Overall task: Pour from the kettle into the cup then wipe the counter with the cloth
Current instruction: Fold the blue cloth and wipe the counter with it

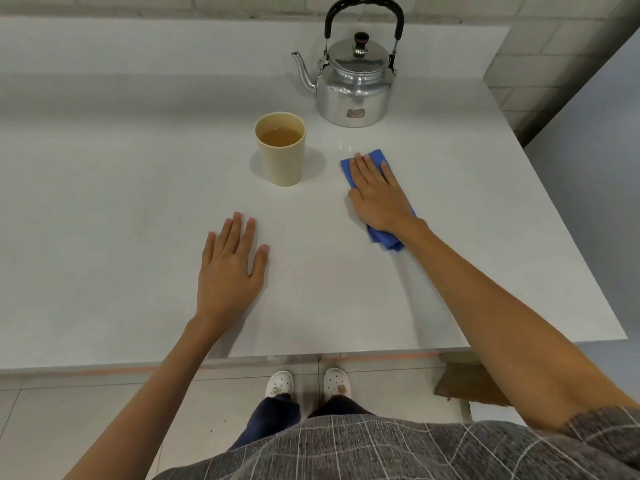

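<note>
Pour judged done: cup (280, 148) filled, kettle (353, 88) set down. Cloth (375, 157) pressed under flat right hand (379, 192); left hand (230, 268) spread wide, nothing gripped. Surface (138, 202) wiping underway.

a: where's the right hand (378, 192)?
b: flat, fingers spread, pressing the blue cloth (380, 201) onto the white counter (138, 202), in front of the metal kettle (353, 84).
a: and the cup (281, 148)?
b: upright, left of the cloth, amber liquid inside.
a: left hand (230, 268)?
b: palm down on the bare counter, holding nothing, nearer the edge.
</note>
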### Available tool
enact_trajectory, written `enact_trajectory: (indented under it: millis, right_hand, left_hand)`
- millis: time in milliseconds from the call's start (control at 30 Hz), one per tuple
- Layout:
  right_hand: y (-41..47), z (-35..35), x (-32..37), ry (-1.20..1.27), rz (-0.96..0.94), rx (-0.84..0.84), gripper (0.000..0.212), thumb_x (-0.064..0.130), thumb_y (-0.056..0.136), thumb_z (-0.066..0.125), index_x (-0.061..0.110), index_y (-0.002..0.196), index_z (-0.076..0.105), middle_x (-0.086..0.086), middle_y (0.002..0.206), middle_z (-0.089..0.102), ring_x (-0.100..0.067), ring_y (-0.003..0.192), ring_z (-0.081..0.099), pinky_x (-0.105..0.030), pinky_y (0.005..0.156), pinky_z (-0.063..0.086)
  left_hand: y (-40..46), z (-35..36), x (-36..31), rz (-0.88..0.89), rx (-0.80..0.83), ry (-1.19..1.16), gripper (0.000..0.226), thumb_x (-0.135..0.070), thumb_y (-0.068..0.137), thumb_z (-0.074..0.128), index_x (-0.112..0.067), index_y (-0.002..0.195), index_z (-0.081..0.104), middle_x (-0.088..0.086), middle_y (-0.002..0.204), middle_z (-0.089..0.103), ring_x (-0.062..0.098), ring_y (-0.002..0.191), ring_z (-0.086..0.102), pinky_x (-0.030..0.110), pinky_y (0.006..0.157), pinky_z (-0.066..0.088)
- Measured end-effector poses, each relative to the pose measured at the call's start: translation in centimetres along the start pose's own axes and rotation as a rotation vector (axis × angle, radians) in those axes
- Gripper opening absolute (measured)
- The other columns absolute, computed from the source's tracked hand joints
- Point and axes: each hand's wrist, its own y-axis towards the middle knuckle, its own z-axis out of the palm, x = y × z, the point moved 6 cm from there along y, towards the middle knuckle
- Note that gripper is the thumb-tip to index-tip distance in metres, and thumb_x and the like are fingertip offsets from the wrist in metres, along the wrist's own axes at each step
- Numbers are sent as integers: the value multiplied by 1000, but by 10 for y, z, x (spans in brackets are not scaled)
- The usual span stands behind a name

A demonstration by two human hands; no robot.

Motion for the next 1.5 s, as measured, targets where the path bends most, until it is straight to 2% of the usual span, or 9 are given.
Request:
enact_trajectory:
  millis: [200, 433, 633, 733, 867, 1000, 1167, 1333, 1500]
  right_hand:
    - [-6, 4, 38, -71, -93, 1, 56, 24, 101, 21, 7, 152, 5, -7, 162, 4, -19, 150, 1, -38, 121, -4]
    - [-102, 19, 94, -32, -266, 25, 60, 24, 96, 22, 8, 152, 6, -6, 162, 5, -18, 150, 0, -39, 122, -4]
    - [-179, 14, 42, 41, -305, 58, 58, 34, 98, 25, 21, 152, 11, 6, 161, 8, -10, 149, 2, -34, 121, 0]
    - [-170, 3, 1, -2, -242, 59, 55, 42, 102, 22, 26, 152, 4, 10, 160, 3, -8, 149, -1, -30, 121, -3]
    - [-123, -3, -4, -65, -175, 1, 52, 33, 103, 17, 19, 151, 3, 2, 161, 4, -12, 149, -2, -31, 121, -5]
    - [-80, 2, 34, -91, -140, -49, 52, 27, 104, 19, 12, 152, 5, -2, 162, 5, -15, 150, 1, -35, 122, -2]
    - [-59, 13, 100, -80, -226, -43, 53, 28, 103, 17, 11, 152, 6, -2, 162, 7, -15, 150, 3, -37, 122, -1]
    - [-69, 21, 155, -31, -335, -42, 54, 29, 102, 20, 12, 153, 10, -2, 162, 10, -15, 150, 4, -38, 122, -2]
    - [-104, 26, 179, 43, -428, 8, 56, 26, 100, 26, 14, 153, 12, -1, 162, 11, -14, 150, 2, -37, 122, -3]
  left_hand:
    - [1, 1, 1, -3, 5, -6, 56, -42, 97, 27, -18, 147, 21, 6, 157, 17, 18, 146, 8, 39, 119, 5]
    - [1, 0, 1, -7, 2, -14, 55, -40, 97, 30, -16, 147, 23, 7, 157, 18, 19, 145, 11, 39, 119, 6]
    - [0, -2, 0, -4, 6, -22, 55, -41, 97, 29, -18, 147, 21, 6, 157, 16, 17, 145, 8, 39, 119, 4]
    - [0, -3, -1, -11, 12, -39, 55, -41, 97, 29, -19, 147, 22, 5, 157, 16, 15, 146, 7, 37, 119, 3]
    - [1, -5, -2, -10, 5, -72, 55, -40, 96, 33, -16, 145, 28, 6, 156, 20, 17, 145, 11, 36, 119, 4]
    - [2, -9, 0, -19, 13, -138, 52, -37, 96, 39, -13, 142, 35, 8, 155, 25, 19, 144, 15, 36, 119, 5]
    - [3, -16, 4, -36, 21, -271, 44, -23, 96, 45, -9, 137, 42, 11, 151, 32, 23, 142, 23, 35, 118, 10]
    - [-1, -30, 19, -92, -40, -337, 38, -9, 94, 42, -9, 132, 48, 12, 138, 50, 24, 130, 41, 26, 105, 28]
    - [-13, -42, 31, -72, -66, -356, 37, 1, 92, 40, -7, 125, 54, 13, 126, 59, 25, 119, 51, 23, 98, 34]
